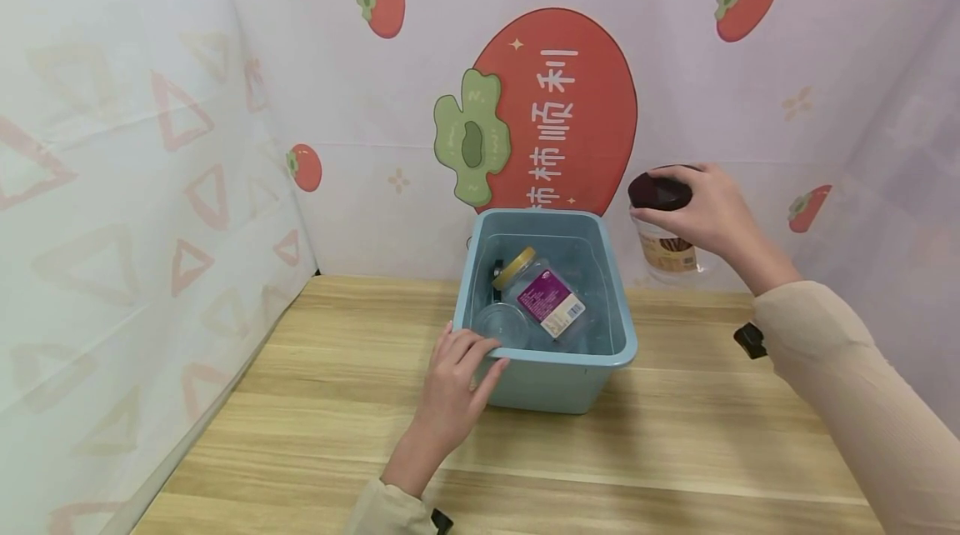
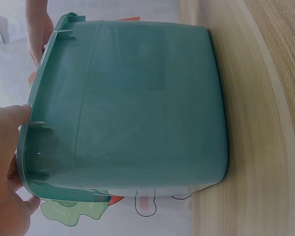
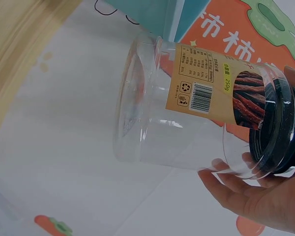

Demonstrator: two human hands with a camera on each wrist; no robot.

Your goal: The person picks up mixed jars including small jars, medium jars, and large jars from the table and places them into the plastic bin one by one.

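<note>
My right hand (image 1: 705, 206) grips a clear plastic jar (image 3: 187, 147) by its black lid (image 1: 660, 192). The jar hangs upright in the air to the right of a blue plastic bin (image 1: 540, 385), its brown label (image 3: 201, 81) facing the right wrist view. At the bin's near left corner, my left hand (image 1: 453, 381) holds the rim, fingers over the edge; the left wrist view shows this hand (image 2: 7, 147) at the rim too. Inside the bin lies a tilted clear jar with a gold lid (image 1: 513, 268) and a purple label (image 1: 551, 302). A round clear container (image 1: 501, 325) sits beside it.
The bin stands on a wood-grain table (image 1: 337, 402), close to the back curtain (image 1: 360, 227) printed with persimmons. Another pale curtain (image 1: 150, 185) hangs along the left side. A small black item (image 1: 497, 278) shows inside the bin by its left wall.
</note>
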